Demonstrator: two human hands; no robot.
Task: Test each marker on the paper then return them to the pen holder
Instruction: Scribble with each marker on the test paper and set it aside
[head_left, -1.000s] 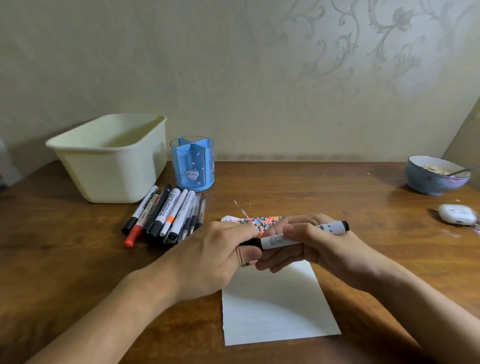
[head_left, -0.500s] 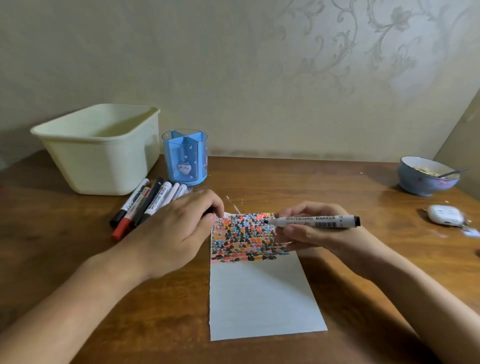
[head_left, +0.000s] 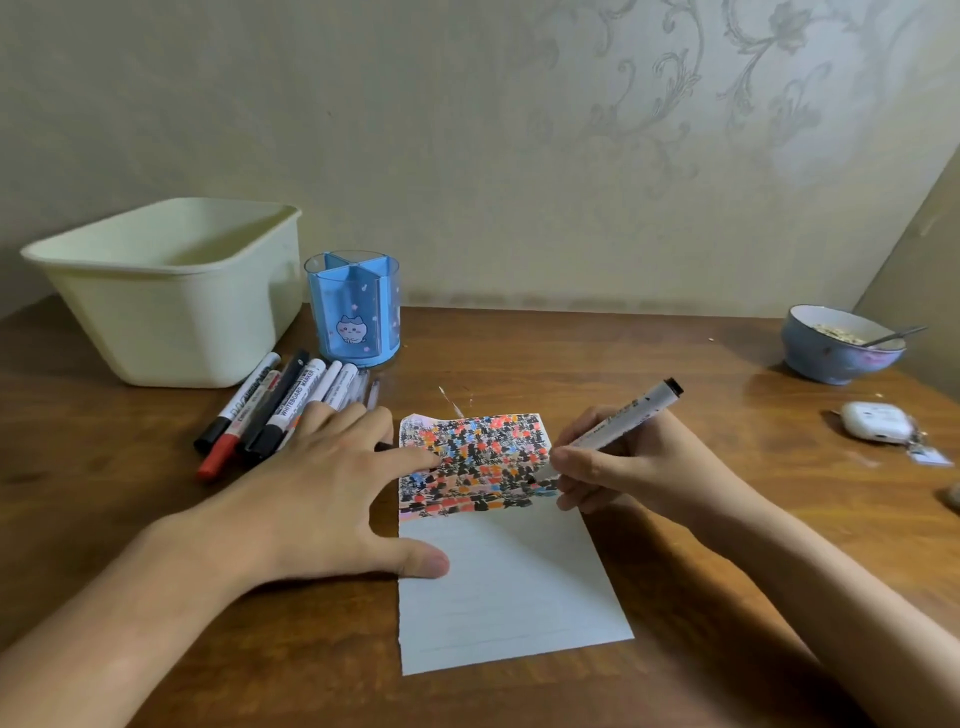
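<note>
A white lined paper (head_left: 498, 587) lies on the wooden table, its upper part covered with black, red, orange and blue scribbles. My right hand (head_left: 613, 467) grips a white whiteboard marker (head_left: 623, 418), tip down on the scribbled area, its black end pointing up and right. My left hand (head_left: 317, 499) lies flat with spread fingers, thumb and fingertips pressing the paper's left edge. Several markers (head_left: 270, 410) lie side by side left of the paper. The blue pen holder (head_left: 353, 312) stands empty behind them.
A cream plastic tub (head_left: 171, 291) sits at the back left. At the right stand a blue bowl (head_left: 839, 348) with a spoon and a white earbud case (head_left: 875, 423) with a keychain. The wall is close behind.
My hands pulled the cap off and separated. The left hand moved left, then spread flat on the paper's edge. The right hand turned the marker tip down onto the scribbles.
</note>
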